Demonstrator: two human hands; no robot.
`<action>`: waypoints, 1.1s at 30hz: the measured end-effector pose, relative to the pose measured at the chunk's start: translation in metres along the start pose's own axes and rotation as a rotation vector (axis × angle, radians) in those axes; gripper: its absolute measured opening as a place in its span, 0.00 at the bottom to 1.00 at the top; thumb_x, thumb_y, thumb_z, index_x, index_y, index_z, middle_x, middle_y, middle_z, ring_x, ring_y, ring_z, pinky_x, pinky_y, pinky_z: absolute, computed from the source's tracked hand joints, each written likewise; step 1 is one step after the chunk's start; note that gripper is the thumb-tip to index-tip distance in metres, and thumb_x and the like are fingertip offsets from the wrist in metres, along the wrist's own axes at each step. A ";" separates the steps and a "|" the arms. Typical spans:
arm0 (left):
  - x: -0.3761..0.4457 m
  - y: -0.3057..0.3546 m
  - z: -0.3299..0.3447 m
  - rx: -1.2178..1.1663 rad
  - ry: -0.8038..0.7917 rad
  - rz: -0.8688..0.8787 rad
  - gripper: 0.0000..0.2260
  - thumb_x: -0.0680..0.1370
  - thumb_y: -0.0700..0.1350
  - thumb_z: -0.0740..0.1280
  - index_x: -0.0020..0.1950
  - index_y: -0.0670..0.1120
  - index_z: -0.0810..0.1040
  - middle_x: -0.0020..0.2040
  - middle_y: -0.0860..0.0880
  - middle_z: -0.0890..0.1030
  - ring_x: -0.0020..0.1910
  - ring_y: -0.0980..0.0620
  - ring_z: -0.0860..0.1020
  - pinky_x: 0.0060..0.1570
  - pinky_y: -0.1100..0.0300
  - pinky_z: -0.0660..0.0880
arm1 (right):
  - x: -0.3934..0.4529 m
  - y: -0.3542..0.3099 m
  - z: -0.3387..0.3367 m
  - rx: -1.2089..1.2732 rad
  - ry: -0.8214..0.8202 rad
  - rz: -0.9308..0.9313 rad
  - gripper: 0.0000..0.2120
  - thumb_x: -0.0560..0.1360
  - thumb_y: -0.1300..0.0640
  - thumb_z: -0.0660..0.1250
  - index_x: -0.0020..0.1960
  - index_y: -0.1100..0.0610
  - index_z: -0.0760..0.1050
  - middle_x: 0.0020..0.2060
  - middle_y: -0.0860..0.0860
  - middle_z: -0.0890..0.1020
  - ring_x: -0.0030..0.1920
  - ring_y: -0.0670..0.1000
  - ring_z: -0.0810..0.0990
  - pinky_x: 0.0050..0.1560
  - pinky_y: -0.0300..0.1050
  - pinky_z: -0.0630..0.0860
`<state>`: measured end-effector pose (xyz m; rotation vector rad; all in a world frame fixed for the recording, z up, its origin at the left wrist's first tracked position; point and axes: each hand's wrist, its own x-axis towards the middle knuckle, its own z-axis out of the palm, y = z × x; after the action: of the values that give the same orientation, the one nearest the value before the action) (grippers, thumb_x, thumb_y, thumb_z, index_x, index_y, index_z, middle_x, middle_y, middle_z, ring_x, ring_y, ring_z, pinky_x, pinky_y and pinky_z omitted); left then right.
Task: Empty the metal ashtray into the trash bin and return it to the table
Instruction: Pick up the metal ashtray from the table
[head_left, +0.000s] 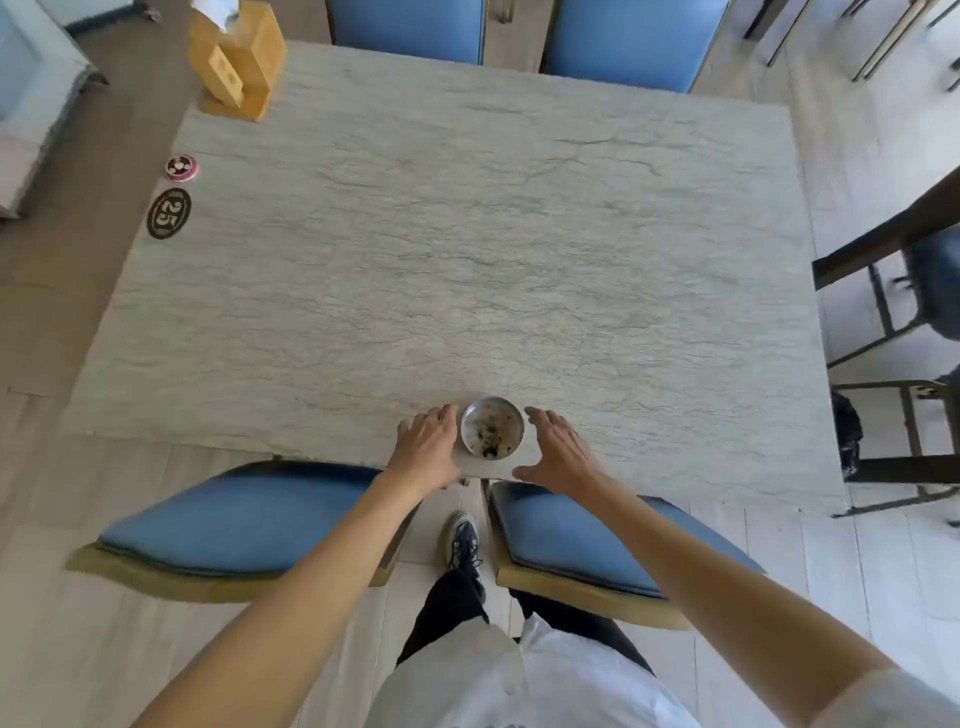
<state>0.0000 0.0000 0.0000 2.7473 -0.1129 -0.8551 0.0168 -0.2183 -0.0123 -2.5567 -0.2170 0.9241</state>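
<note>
The metal ashtray (492, 427) sits on the table (467, 249) close to its near edge, roughly midway along that edge, and it has ash and dark bits in it, so the emptying is not yet done. It lies directly between the two hands. The left hand (423, 451) is on its left side with the fingertips at or just beside the rim; whether they touch it cannot be told. The right hand (556, 452) is on its right side, fingers spread wide and curved, a little apart from the rim. Both hands are open and hold nothing. The ashtray is round, so it has no long axis to line up with; the left hand is the nearer. No trash bin is in view. Two blue chairs (249, 525) stand at the near side, and a wooden tissue box (236, 57) is at the far left corner.
</note>
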 end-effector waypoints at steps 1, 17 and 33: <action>0.003 0.001 0.000 -0.002 -0.015 -0.005 0.40 0.70 0.49 0.78 0.76 0.44 0.61 0.70 0.43 0.73 0.69 0.42 0.73 0.68 0.45 0.68 | 0.005 0.001 0.002 0.009 -0.003 -0.001 0.50 0.69 0.47 0.79 0.81 0.58 0.55 0.75 0.59 0.70 0.75 0.61 0.69 0.70 0.57 0.71; 0.028 0.002 0.020 -0.135 0.094 -0.047 0.39 0.69 0.51 0.80 0.76 0.48 0.66 0.66 0.45 0.76 0.66 0.43 0.75 0.65 0.46 0.68 | 0.028 -0.006 0.012 0.015 0.049 0.005 0.49 0.63 0.41 0.82 0.77 0.50 0.62 0.64 0.55 0.71 0.64 0.59 0.74 0.55 0.54 0.78; -0.002 -0.004 0.001 -0.460 0.169 0.004 0.39 0.66 0.43 0.82 0.74 0.44 0.71 0.62 0.45 0.83 0.60 0.46 0.81 0.62 0.53 0.78 | 0.005 -0.022 0.011 0.153 0.154 -0.071 0.50 0.65 0.46 0.82 0.79 0.55 0.61 0.66 0.59 0.79 0.54 0.58 0.81 0.56 0.55 0.80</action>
<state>-0.0027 0.0044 -0.0009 2.3675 0.0991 -0.5585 0.0134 -0.1935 -0.0134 -2.4478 -0.1829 0.6867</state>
